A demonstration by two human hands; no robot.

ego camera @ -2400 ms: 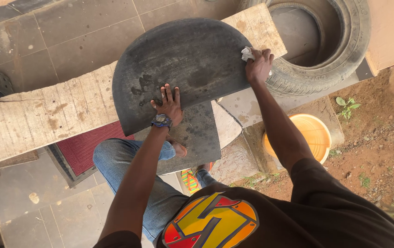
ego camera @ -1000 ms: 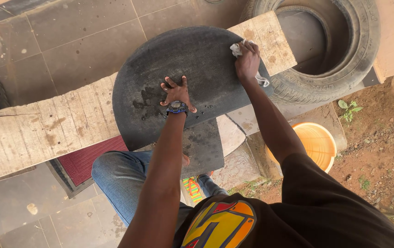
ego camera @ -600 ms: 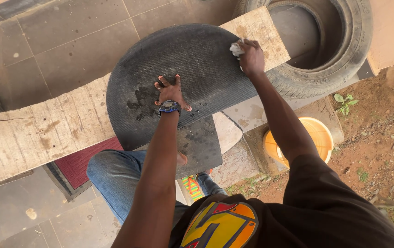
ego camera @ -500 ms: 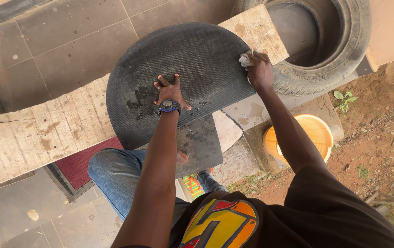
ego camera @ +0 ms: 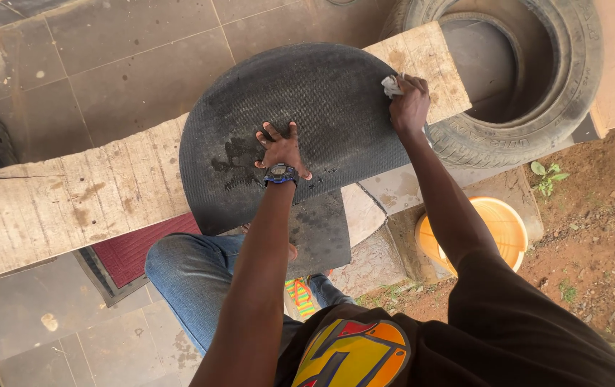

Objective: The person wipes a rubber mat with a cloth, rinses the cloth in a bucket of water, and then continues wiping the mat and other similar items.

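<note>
A: Where is the rubber sheet lying?

B: The dark rubber sheet [ego camera: 322, 100], rounded at the top, lies across the wooden plank [ego camera: 71, 193] that serves as the bench, and its lower edge hangs over toward the person's knees. It fills the middle of the view.

A: And the hands?

B: The left hand [ego camera: 280, 149] is spread flat, fingers splayed, pressing down on the sheet near its centre; it holds nothing. A dark wristwatch [ego camera: 279, 173] sits on that wrist. Wet, darker patches show on the rubber at about nine o'clock from that hand.

A: The right one?

B: The right hand [ego camera: 409, 106] is closed around a small white cloth [ego camera: 391, 86], held against the sheet's edge at about two o'clock from the sheet's centre, right where the rubber meets the plank.

A: What else is around?

B: An old tyre [ego camera: 530, 72] lies flat on the ground at one o'clock, just past the end of the plank. An orange bucket [ego camera: 501, 226] stands at about four o'clock, partly hidden by the right arm. Under the plank, at eight o'clock, there is a red mat [ego camera: 132, 251] on the grey tiled floor [ego camera: 107, 50]. The person wears blue jeans [ego camera: 193, 279] and a dark shirt with a bright print.
</note>
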